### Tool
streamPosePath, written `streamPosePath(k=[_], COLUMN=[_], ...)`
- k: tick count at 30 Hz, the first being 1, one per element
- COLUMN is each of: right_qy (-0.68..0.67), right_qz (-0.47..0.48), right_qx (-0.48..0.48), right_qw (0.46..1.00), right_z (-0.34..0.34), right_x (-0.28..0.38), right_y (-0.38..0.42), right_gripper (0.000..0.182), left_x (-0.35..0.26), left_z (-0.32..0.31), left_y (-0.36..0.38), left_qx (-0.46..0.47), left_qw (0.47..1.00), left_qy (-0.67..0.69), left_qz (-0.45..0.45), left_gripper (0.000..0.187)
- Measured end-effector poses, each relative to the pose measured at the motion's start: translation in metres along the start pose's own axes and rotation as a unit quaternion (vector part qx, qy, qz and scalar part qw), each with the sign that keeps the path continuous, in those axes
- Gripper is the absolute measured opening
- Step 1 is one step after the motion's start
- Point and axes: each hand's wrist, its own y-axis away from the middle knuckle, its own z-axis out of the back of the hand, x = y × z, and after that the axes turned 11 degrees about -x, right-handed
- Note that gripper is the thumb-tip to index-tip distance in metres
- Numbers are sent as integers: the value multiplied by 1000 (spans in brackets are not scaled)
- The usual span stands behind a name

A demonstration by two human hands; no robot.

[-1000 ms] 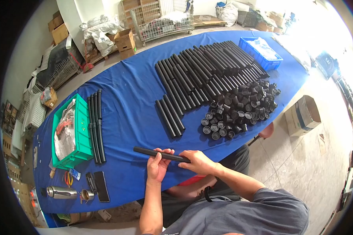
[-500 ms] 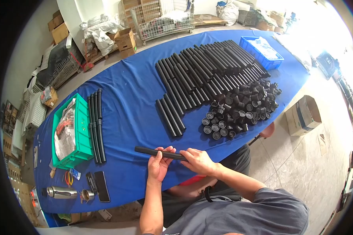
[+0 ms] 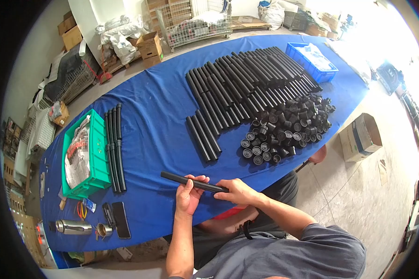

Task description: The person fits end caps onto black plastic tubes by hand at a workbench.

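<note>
A black tube (image 3: 173,177) is held nearly level above the front edge of the table, its far end pointing left. My left hand (image 3: 188,199) cradles it near the middle, thumb on the near side and fingers curled behind. Around the right end of the tube, my right hand (image 3: 238,192) is closed, and its fingers hide that end. Beyond my hands lie a few black tubes (image 3: 204,138) side by side, joining a large stack of tubes (image 3: 246,81). A heap of black caps (image 3: 284,132) sits to the right of them.
At left, a green crate (image 3: 97,158) holds plastic bags, with capped tubes (image 3: 114,149) beside it. Close to the front edge are a phone (image 3: 121,220), a steel flask (image 3: 74,227) and pliers (image 3: 82,210). A blue crate (image 3: 319,70) stands far right; a cardboard box (image 3: 361,139) is on the floor.
My right hand has shifted slightly right along the tube, so more of its right part shows. My left hand keeps its hold in nearly the same place.
</note>
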Motion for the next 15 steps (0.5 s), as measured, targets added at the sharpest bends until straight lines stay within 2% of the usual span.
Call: streamPosePath(k=[3, 6, 15], right_qy=[33, 56, 72], right_qz=[102, 141, 137], right_qx=[-63, -87, -83], right_qw=[992, 985, 985], right_z=[-13, -18, -17], right_x=[-20, -25, -22], right_y=[-4, -6, -6], right_gripper=[34, 35, 35], left_x=[1, 0, 0], left_z=[-2, 0, -2], left_y=[-2, 0, -1], left_qx=[2, -3, 2], left_qw=[1000, 1000, 1000], left_qy=[-1, 0, -2], left_qz=[-8, -12, -11], left_gripper=[17, 17, 15])
